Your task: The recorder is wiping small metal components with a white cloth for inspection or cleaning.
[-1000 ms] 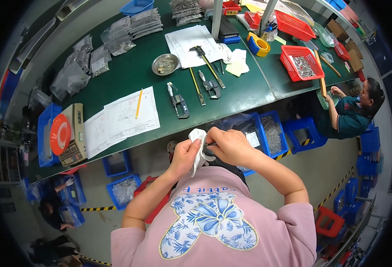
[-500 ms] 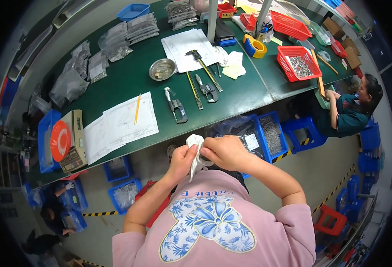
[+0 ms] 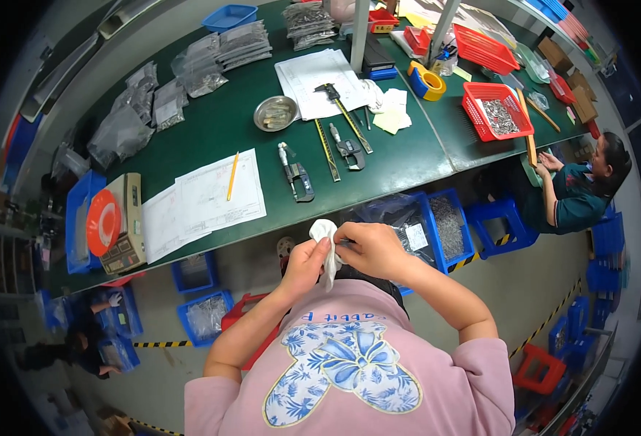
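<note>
In front of my waist, just off the near edge of the bench, I hold a crumpled white cloth (image 3: 323, 231). My left hand (image 3: 307, 264) is closed on it, thumb on top, and part of the cloth hangs below the fingers. Against the cloth's right side, my right hand (image 3: 371, 251) has its fingers bent and pinched together. Whatever those fingertips grip is hidden. Nearest on the bench lie a micrometer (image 3: 299, 183), a second micrometer (image 3: 348, 150) and a caliper (image 3: 348, 120).
The green bench (image 3: 400, 182) carries a scale (image 3: 126, 225), drawings with a pencil (image 3: 232, 174), a metal bowl (image 3: 275, 114), bagged parts (image 3: 244, 45), tape (image 3: 426, 82) and a red basket (image 3: 489, 131). A co-worker (image 3: 582, 185) sits right. Blue bins (image 3: 448, 221) stand below.
The bench has shifted slightly right and down in view. My right fingers have moved up along the cloth's side, and the cloth loop under them no longer shows. The co-worker's hands have moved slightly.
</note>
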A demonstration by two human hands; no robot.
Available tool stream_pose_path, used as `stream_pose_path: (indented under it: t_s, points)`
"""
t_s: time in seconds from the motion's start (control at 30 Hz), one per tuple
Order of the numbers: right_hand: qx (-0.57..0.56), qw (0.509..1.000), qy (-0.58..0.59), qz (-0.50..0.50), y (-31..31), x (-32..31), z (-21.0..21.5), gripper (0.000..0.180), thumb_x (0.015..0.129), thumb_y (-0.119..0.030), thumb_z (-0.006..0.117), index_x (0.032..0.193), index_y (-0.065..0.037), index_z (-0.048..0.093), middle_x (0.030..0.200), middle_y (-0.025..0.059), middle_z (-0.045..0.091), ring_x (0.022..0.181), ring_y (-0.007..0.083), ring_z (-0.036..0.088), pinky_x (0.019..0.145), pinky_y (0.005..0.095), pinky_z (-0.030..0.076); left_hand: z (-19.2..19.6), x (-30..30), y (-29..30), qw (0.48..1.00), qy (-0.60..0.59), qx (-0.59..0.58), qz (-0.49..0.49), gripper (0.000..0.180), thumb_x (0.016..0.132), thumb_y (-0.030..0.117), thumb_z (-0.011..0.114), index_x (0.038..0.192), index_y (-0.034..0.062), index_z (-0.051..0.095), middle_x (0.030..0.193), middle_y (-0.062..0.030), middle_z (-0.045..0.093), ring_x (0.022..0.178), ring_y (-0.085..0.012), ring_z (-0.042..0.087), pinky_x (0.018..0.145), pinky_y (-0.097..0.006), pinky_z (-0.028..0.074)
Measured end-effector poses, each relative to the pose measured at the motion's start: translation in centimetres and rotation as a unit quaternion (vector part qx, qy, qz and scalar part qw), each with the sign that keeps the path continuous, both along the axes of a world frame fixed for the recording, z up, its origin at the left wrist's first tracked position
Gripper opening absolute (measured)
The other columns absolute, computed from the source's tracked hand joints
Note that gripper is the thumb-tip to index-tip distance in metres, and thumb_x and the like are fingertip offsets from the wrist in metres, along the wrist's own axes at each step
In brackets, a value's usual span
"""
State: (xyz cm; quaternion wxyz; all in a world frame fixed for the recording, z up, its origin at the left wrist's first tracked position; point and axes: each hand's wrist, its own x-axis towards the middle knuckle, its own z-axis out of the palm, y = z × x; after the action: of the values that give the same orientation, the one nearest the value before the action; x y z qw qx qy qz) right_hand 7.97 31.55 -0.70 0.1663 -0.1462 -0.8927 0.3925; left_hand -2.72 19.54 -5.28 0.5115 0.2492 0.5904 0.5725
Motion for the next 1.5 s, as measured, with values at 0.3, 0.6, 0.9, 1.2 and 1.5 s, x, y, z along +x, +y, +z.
stream_pose_path:
  t_s: [0.3,0.6,0.9,1.2,1.5]
  points:
    - [-0.048,0.998,0.04,-0.022,-0.3,-0.2,0.4,0.012,0.063,-0.008,0.06,0.072,-0.005,0.053,0.047,0.0033,0.042,0.039,0.0119,0.039,0.038,0.024,0.03,0.3,-0.8,0.4,0.977,-0.181,-0.035,0.11,0.027,0.085,0.031,0.039,0.083,0.006,0.05,0.071,-0.0013,0.05,0.06,-0.0081,0.047,0.053,-0.02,0.037]
    - [0.061,0.995,0.047,-0.061,-0.3,-1.1,-0.7,0.01,0.064,-0.011,0.058,0.07,-0.008,0.052,0.061,0.0062,0.056,0.051,0.0223,0.055,0.045,0.0306,0.042,0.7,-0.3,0.7,0.925,-0.369,-0.025,0.089,0.024,0.083,0.025,0.041,0.091,0.004,0.048,0.082,-0.0054,0.053,0.076,-0.0138,0.052,0.068,-0.027,0.042]
    - [0.072,0.996,0.035,-0.045,-0.6,-1.3,-1.1,0.009,0.064,-0.013,0.058,0.07,-0.008,0.053,0.062,0.0066,0.056,0.05,0.0235,0.053,0.045,0.0312,0.042,0.1,-0.6,-0.3,0.972,-0.221,0.014,0.078,0.023,0.081,0.023,0.046,0.085,0.0023,0.053,0.069,-0.0025,0.053,0.055,-0.0083,0.045,0.05,-0.02,0.035]
    - [0.171,0.979,0.107,-0.005,-1.7,-1.4,-1.6,0.014,0.058,-0.014,0.062,0.068,-0.01,0.054,0.057,0.0043,0.053,0.047,0.0198,0.051,0.043,0.0289,0.039,0.2,-0.4,0.5,0.937,-0.322,-0.003,0.133,0.026,0.083,0.027,0.046,0.087,0.0025,0.052,0.074,-0.0036,0.054,0.063,-0.0092,0.049,0.057,-0.022,0.041]
    - [0.247,0.967,0.039,0.057,-2.4,-2.0,-3.5,0.013,0.059,-0.017,0.061,0.062,-0.01,0.051,0.056,0.0022,0.052,0.046,0.0199,0.051,0.045,0.0292,0.039,0.4,-0.2,0.5,0.935,-0.333,-0.006,0.12,0.032,0.084,0.028,0.041,0.103,0.0027,0.045,0.095,-0.0077,0.053,0.088,-0.0171,0.051,0.077,-0.031,0.041]
